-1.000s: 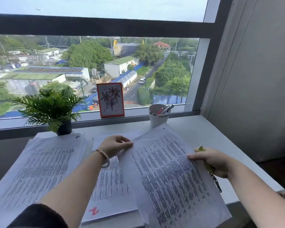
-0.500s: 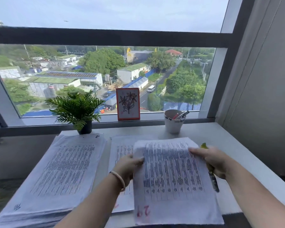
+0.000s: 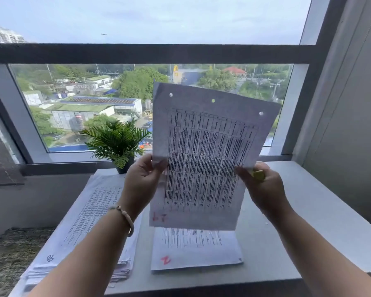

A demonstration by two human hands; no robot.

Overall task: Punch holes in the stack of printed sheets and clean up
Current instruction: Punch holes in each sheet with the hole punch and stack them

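Note:
A thin bundle of printed sheets is held upright in front of the window, with three punched holes along its top edge. My left hand pinches its left edge. On its right edge is my right hand, which pinches the paper and also holds a yellow-capped pen. A thick stack of printed sheets lies on the table at the left. A smaller pile marked with a red number lies under the raised bundle.
A potted green plant stands at the back of the grey table by the window sill. A grey wall closes the right side. The table's front edge runs just below the piles.
Both hands have lifted the bundle off the table and tipped it upright against the window. The view has tilted upward, and the bundle hides the cup and the picture card.

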